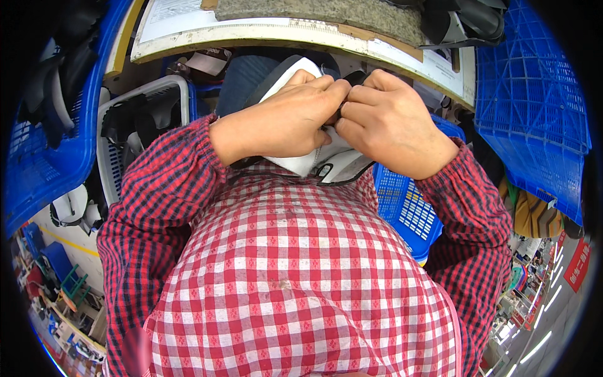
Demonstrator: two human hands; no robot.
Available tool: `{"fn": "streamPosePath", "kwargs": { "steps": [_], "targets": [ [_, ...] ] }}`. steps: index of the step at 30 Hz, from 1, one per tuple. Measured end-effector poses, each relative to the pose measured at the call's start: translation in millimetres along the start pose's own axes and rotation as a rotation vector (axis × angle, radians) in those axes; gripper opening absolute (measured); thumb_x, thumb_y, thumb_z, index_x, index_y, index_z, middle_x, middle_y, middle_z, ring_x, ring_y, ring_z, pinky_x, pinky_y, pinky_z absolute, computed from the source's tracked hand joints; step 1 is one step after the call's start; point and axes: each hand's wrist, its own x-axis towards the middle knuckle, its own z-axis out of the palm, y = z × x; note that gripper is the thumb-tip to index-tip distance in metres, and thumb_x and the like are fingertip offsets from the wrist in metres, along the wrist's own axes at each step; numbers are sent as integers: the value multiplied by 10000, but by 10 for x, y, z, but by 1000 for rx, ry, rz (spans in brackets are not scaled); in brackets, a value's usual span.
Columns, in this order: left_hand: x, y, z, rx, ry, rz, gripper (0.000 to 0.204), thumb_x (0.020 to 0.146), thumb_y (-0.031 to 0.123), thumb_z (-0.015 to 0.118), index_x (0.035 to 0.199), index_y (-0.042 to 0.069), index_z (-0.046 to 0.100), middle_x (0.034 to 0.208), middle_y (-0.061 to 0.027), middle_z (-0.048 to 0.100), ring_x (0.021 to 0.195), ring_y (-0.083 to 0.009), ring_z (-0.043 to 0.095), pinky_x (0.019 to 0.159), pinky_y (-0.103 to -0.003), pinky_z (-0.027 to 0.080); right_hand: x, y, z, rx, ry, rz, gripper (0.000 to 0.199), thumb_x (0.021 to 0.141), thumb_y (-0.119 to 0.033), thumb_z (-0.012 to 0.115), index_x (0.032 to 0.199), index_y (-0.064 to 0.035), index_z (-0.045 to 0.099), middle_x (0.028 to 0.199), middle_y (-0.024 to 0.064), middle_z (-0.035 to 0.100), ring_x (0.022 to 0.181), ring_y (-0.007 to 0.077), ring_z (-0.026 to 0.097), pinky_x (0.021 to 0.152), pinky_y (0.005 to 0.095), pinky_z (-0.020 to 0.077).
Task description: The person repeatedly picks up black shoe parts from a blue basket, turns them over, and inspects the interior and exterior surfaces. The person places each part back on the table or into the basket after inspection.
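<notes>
1. Workshop surroundings were bent along both lower rims, where one red banner (576, 267) and several lamps (536, 347) could only be made out small and slanted.
2. One worktable (188, 49) was cut off by the upper edge; on it one speckled stone slab (320, 11) was seen, with black shoe parts (480, 22) at its right end, too overlapped to be counted.
3. Three blue crates were counted: one at the left (78, 160), one at the right (534, 119), and one partly covered by the right sleeve (468, 201).
4. One pale basket (184, 94) filled with dark pieces was partly hidden by the left sleeve (157, 173).
5. One white-and-black upper piece (301, 164) was placed above the checked apron (301, 264), its middle covered by the hands.
6. Left hand (282, 119) and right hand (392, 122) were held together over it, fingers curled closed; what was pinched by the hidden fingertips could not be told.
</notes>
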Motion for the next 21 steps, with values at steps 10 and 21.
{"fn": "streamPosePath", "kwargs": {
  "steps": [10,21],
  "targets": [
    [47,-25,-42,-274,-30,-157,476,714,45,798,1138,-17,590,850,-138,701,901,-333,682,822,-405,499,-31,-25,53,-45,-2,3,74,710,-163,694,699,-96,663,716,10,634,805,162,622,758,313,459],
    [-16,50,155,378,204,44,324,765,53,770,1041,-10,613,942,-94,687,1015,-249,624,945,-397,429,-92,50,274,240,79,430,50,720,-162,726,728,-133,687,678,55,675,649,265,691,606,410,532]
  ]
}}
